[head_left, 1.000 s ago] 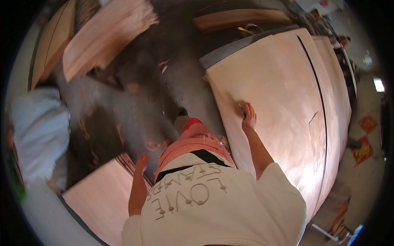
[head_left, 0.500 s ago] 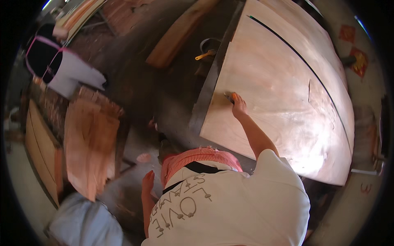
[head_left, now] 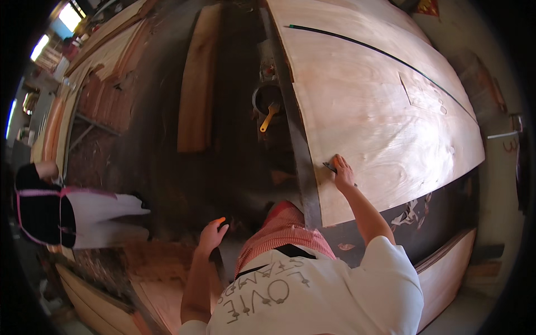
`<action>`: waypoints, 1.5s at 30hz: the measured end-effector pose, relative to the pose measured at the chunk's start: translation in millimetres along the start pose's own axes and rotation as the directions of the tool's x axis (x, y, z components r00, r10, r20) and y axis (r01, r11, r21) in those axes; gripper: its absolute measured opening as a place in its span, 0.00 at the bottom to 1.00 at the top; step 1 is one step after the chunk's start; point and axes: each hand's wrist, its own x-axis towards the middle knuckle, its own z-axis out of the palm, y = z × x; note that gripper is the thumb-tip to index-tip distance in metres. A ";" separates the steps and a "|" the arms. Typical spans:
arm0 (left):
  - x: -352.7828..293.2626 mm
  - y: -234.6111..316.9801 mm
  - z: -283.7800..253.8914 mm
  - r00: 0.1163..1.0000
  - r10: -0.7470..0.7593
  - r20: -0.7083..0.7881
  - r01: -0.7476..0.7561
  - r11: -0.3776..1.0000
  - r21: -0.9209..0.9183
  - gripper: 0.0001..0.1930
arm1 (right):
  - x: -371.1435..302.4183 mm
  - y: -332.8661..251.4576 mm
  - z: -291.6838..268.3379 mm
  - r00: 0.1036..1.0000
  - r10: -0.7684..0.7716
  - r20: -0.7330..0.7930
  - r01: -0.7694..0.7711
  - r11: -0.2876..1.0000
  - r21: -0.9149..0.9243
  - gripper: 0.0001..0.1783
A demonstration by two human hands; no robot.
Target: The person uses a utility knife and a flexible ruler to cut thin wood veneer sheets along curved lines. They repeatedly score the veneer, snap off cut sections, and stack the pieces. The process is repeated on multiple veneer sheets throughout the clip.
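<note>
My right hand (head_left: 345, 174) lies low over the left edge of a stack of pale wood veneer sheets (head_left: 363, 106). It grips a small dark knife (head_left: 328, 166), whose pointed blade sticks out to the left past the fingers; most of the handle is hidden under the hand. Off to the left, away from the stack, my left hand (head_left: 211, 235) hangs above the dark floor. Its thumb and forefinger are apart, with an orange tip on the forefinger, and I see nothing held. Across the far part of the top sheet runs a long thin black strip (head_left: 357, 39).
Left of the stack, a yellow-handled brush (head_left: 269, 118) rests at a round dark container (head_left: 259, 95). A long wooden board (head_left: 196, 84) lies beyond. Another person (head_left: 44, 206) in a black top stands at the far left. More veneer sheets (head_left: 446, 273) are at the lower right.
My view and body have turned left. My right hand, still with the knife, is nearer the stack's near-left corner. My left hand has risen from my side and moved forward.
</note>
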 end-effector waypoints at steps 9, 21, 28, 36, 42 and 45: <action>143.5 34.1 -38.6 0.941 0.154 0.300 -0.230 0.944 0.237 0.22 | -0.9 -3.6 13.5 0.990 0.014 -0.138 -0.011 1.000 0.019 0.29; 363.5 92.7 -133.0 0.932 0.177 0.317 -0.224 0.968 0.118 0.17 | 42.2 -40.6 6.6 0.819 0.522 -0.238 -0.439 0.838 0.326 0.24; 604.3 270.7 -109.5 0.717 0.692 0.085 -0.696 0.718 0.030 0.19 | 191.6 -38.6 5.2 0.559 0.703 -0.439 -0.322 0.672 0.667 0.20; 823.8 419.6 -61.8 0.390 0.919 0.058 -0.810 0.312 0.496 0.32 | 278.3 -63.0 -31.9 0.480 0.740 -0.471 -0.702 0.646 0.300 0.22; 897.8 461.0 -43.9 0.547 0.793 0.268 -0.737 0.305 0.603 0.26 | 288.6 -63.5 -33.4 0.450 0.727 -0.518 -0.680 0.655 0.328 0.25; 902.1 475.7 -46.9 0.423 0.874 0.238 -0.827 0.265 0.496 0.19 | 288.5 -62.5 -33.6 0.455 0.724 -0.519 -0.664 0.664 0.345 0.25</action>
